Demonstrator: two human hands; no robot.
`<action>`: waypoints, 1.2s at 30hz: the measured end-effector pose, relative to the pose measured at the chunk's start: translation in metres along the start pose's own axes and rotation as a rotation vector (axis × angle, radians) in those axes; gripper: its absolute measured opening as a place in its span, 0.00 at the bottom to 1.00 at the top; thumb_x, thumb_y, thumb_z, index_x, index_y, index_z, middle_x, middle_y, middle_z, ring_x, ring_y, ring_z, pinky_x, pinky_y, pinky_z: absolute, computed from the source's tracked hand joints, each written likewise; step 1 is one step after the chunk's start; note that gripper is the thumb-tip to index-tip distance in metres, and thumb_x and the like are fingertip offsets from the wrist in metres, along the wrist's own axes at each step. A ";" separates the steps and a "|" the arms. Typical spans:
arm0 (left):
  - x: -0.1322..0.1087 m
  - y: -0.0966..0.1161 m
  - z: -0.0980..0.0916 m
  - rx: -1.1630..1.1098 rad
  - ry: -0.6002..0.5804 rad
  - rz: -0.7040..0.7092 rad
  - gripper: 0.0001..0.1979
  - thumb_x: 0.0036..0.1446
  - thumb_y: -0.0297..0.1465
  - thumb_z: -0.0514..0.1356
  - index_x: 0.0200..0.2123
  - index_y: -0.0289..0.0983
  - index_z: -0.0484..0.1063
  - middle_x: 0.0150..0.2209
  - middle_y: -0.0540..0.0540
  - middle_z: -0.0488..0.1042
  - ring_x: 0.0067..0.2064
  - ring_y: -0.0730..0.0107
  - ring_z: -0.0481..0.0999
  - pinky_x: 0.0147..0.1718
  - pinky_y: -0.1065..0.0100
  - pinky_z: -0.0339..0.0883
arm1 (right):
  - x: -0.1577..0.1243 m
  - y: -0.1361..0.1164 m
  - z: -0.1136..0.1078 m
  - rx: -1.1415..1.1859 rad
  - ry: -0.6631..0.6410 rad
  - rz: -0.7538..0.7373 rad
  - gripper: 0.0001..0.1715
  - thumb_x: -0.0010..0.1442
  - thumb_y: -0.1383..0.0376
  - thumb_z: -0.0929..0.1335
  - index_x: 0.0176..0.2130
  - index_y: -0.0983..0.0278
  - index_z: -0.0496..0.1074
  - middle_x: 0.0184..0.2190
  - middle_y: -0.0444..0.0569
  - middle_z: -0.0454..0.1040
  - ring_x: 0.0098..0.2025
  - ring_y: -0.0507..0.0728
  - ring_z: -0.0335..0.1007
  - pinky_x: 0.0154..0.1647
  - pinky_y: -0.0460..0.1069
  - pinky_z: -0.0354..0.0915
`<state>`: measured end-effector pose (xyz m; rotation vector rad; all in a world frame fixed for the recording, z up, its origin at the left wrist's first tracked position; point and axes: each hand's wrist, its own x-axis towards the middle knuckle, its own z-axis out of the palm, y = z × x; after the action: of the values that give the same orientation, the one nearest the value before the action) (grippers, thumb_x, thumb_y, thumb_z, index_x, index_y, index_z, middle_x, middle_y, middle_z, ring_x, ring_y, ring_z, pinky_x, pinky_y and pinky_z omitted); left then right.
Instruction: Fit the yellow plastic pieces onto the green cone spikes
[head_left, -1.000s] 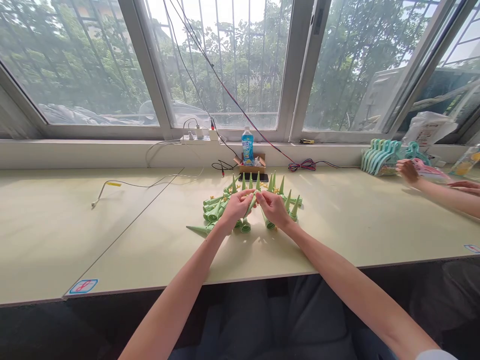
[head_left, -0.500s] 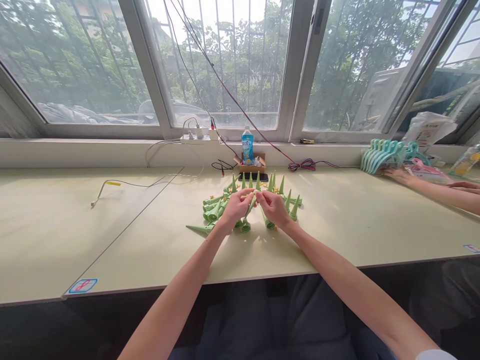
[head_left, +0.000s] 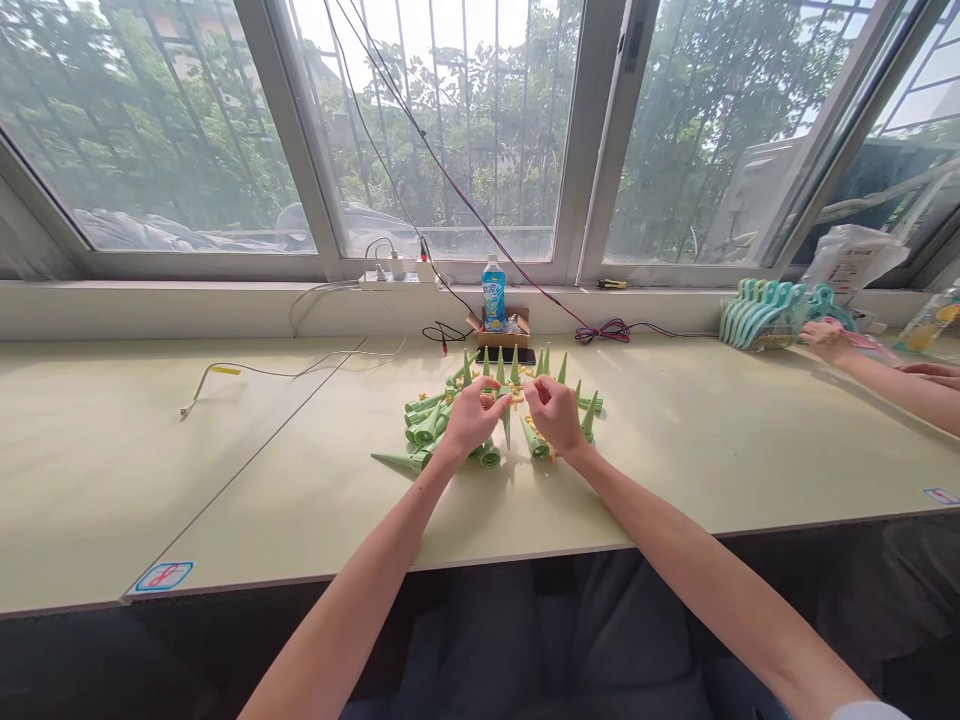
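Clamped in the left hand, tip downward: one green cone, over the middle of the table. Just beside, apart from it, the right hand with fingers curled together; cannot tell if around something small. Step in hand, by judgement: fine work at the cone's wide end. Seems to call next for steady left grip and precise right fingers. Close by, yellow pieces. Around, more green cones, some upright, some lying. Behind, a blue bottle.

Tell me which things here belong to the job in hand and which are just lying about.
Seemingly part of the job:
green cones, one in the left hand
small yellow pieces among the cones

Seemingly just lying about:
blue bottle
cardboard box
coiled cable
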<state>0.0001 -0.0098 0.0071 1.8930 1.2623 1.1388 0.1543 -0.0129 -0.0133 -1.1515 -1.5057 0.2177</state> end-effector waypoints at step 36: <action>0.001 -0.013 0.007 0.507 0.003 0.076 0.10 0.59 0.30 0.57 0.44 0.37 0.74 0.32 0.43 0.77 0.35 0.61 0.75 0.32 0.68 0.62 | 0.003 0.007 -0.001 -0.094 -0.048 -0.072 0.18 0.64 0.59 0.61 0.24 0.61 0.58 0.17 0.39 0.58 0.20 0.50 0.53 0.25 0.47 0.53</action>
<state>0.0013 -0.0039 -0.0063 2.3163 1.6056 0.9134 0.1596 -0.0072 -0.0156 -1.1710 -1.6115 0.1272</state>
